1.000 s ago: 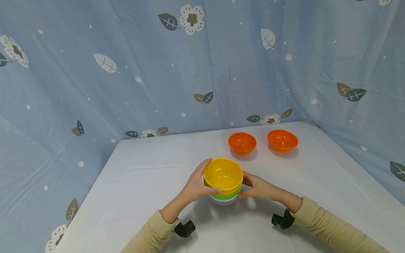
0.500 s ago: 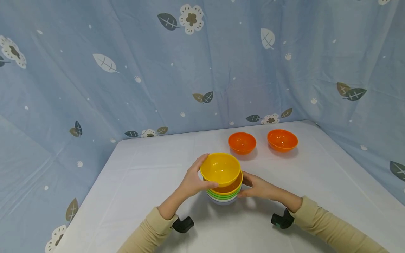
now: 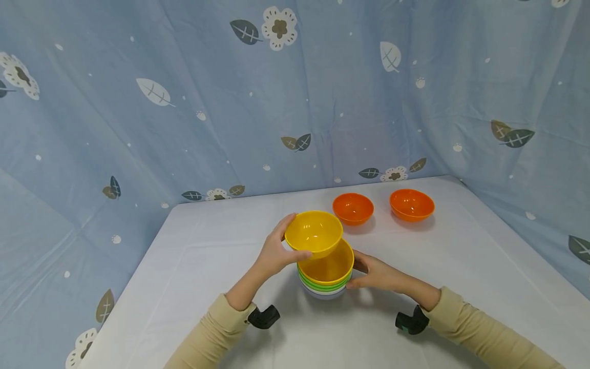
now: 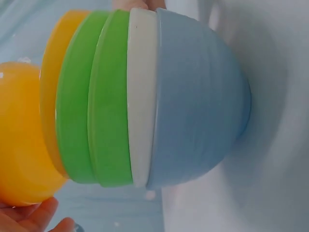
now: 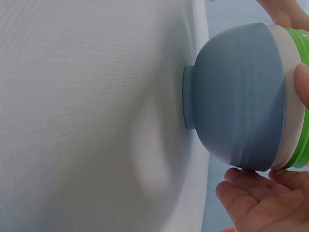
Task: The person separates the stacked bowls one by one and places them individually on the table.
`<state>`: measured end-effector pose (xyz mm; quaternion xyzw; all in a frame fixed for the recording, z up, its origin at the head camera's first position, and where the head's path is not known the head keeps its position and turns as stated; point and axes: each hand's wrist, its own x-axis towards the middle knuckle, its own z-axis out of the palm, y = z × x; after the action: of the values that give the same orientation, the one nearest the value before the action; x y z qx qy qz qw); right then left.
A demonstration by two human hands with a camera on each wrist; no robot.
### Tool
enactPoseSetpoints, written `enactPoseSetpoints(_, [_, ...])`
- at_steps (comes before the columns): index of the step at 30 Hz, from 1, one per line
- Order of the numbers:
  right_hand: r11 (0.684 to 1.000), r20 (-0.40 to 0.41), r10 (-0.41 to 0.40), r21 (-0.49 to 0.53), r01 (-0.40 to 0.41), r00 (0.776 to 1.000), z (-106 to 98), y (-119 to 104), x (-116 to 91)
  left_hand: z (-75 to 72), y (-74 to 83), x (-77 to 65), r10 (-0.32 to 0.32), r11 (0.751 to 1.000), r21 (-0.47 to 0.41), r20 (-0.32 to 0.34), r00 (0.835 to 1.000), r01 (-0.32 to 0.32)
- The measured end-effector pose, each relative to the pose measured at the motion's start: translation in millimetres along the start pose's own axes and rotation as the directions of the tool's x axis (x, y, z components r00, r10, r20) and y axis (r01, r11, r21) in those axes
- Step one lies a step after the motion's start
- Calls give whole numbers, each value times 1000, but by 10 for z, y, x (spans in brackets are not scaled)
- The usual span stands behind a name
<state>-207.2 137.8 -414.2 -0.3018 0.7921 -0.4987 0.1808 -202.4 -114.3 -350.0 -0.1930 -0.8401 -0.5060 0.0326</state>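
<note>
yellow bowl sits over the bowl stack, off-centre; left hand fingers grip its side, right hand fingers grasp the stack on the table. judged best: steady the stack, lift level until clear.

Upper yellow bowl partly outside left wrist view.

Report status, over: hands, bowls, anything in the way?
Left hand holds yellow bowl above stack. Right hand grips stack. Two orange bowls apart, beyond; nothing seems in the way.
</note>
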Motion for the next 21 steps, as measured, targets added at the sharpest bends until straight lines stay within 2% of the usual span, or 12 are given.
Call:
enactPoseSetpoints(6, [1000,-1,-3,-3,3,1000,5,2,2,-66,43,25,-34,999,7,-21,999,34])
enactPoseSetpoints(12, [1000,-4,-9,-7,9,1000,4,3,2,-152,200,20,-30,999,22,-49,998,32])
enactPoseSetpoints(18, [1000,-3,2,6,-2,1000,4,-1,2,-194,-34,122,-6,998,69,-101,995,13])
enactPoseSetpoints(21, [1000,-6,9,4,-9,1000,6,4,3,-207,-94,151,-4,997,74,-131,991,14])
